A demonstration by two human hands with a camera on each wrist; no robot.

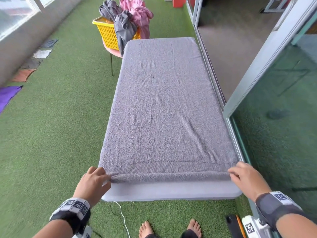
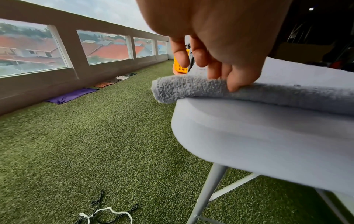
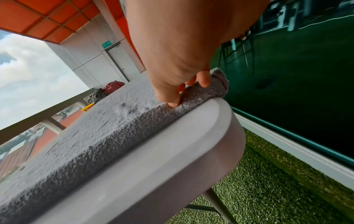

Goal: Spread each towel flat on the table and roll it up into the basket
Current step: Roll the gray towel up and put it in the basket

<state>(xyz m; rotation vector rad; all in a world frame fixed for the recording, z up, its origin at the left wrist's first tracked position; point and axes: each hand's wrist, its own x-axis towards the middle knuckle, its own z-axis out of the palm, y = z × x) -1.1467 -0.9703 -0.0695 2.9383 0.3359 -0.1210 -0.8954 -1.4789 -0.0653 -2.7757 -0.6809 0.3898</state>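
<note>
A grey towel (image 1: 164,107) lies flat along the whole white folding table (image 1: 171,191). Its near edge is turned over into a thin first roll (image 1: 169,176). My left hand (image 1: 96,176) pinches the roll's left end (image 2: 184,89), thumb in front and fingers on top. My right hand (image 1: 243,174) pinches the right end (image 3: 208,91) at the table's near right corner. A yellow basket (image 1: 108,35) stands beyond the table's far left corner, with grey and pink towels (image 1: 127,19) heaped in and over it.
Green artificial turf (image 1: 60,117) surrounds the table. A glass sliding door and its frame (image 1: 257,83) run close along the right side. Cloths (image 1: 8,95) lie by the left wall. Cables (image 1: 120,217) trail near my bare feet (image 1: 169,228).
</note>
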